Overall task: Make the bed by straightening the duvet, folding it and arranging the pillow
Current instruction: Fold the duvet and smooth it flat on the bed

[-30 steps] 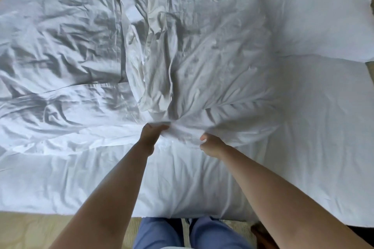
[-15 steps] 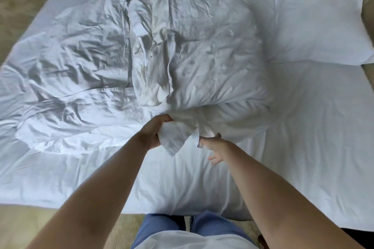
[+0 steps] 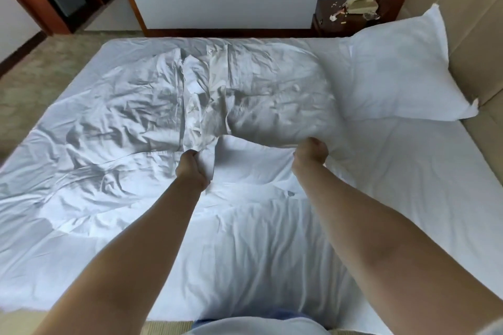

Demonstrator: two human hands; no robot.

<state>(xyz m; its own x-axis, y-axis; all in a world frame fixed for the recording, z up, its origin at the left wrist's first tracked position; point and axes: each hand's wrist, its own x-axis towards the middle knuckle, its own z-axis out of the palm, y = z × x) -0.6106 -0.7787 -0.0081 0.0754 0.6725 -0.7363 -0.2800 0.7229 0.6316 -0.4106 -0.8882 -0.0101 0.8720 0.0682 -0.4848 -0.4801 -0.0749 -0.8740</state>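
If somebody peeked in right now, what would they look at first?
Probably the big crumpled white duvet bunched over the middle and left of the bed. Right in the middle, the left hand and right hand each grip its near edge, lifting it. Then the plump white pillow at the far right, against the beige headboard.

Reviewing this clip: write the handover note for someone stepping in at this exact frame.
Left hand: grip closed on a bunched fold of the duvet.
Right hand: grip closed on the duvet's near edge, lifted off the sheet.
Pillow: at the right end, against the headboard.
Done: nothing finished; duvet crumpled across the bed's far and left parts.
Left: spread and straighten the duvet, fold it, arrange the pillow.
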